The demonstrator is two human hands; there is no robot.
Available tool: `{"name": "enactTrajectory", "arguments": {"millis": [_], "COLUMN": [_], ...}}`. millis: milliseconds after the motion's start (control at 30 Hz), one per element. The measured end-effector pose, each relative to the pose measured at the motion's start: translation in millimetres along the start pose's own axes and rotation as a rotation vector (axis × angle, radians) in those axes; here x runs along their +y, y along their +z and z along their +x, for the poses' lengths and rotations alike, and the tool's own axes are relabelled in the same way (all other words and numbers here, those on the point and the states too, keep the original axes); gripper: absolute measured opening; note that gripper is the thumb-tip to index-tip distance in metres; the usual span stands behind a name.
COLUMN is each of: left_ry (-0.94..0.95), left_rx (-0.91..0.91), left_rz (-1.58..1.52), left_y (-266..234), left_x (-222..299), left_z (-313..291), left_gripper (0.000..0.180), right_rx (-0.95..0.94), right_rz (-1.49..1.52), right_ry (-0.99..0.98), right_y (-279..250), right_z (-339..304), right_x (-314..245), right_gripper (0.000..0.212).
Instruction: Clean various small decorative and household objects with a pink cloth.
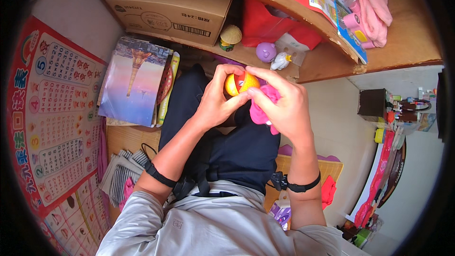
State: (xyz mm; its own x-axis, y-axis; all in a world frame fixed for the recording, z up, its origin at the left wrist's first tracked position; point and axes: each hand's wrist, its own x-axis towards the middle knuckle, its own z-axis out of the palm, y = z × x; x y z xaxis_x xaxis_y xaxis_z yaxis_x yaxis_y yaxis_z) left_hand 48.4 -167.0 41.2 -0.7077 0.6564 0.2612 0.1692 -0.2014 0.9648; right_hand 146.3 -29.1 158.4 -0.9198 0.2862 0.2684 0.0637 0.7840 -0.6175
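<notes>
Much of what I'm holding sits behind my own fingers.

The orange-yellow toy shows only a sliver between my left hand and right hand — I can't tell its full shape. The pink cloth is mostly covered by my right palm. At 1 o'clock the pink bundle runs off the rim; at 3 o'clock the small clutter is too tiny to tell — and the poster at 9 o'clock is cut off.
</notes>
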Motion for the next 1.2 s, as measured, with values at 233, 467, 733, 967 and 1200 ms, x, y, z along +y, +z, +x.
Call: {"name": "enactTrajectory", "arguments": {"millis": [233, 467, 733, 967, 1200], "left_ry": [-0.041, 0.077, 0.130, 0.148, 0.142], "left_rx": [-0.090, -0.311, -0.285, -0.252, -0.111], "left_rz": [-0.166, 0.144, 0.080, 0.076, 0.103], "left_y": [3.6, -15.2, -13.9, -10.3, -1.9], "left_x": [21.8, 46.1, 56.5, 71.4, 75.3], "left_z": [-7.5, -9.7, -13.7, -11.6, -20.5], "left_gripper": [0.052, 0.055, 0.056, 0.055, 0.049], "right_rx": [-0.067, -0.176, -0.139, -0.065, -0.113], "right_rz": [0.051, -0.148, -0.047, 0.111, 0.309], "right_ry": [0.102, -0.096, -0.109, -0.056, 0.086], "right_y": [-5.4, -27.5, -28.6, -24.5, -22.5], "right_z": [-25.1, -29.3, -34.0, -37.5, -41.4], "right_x": [1.9, -10.4, -18.2, -20.6, -11.2], "right_gripper": [0.054, 0.048, 0.049, 0.051, 0.044]}}
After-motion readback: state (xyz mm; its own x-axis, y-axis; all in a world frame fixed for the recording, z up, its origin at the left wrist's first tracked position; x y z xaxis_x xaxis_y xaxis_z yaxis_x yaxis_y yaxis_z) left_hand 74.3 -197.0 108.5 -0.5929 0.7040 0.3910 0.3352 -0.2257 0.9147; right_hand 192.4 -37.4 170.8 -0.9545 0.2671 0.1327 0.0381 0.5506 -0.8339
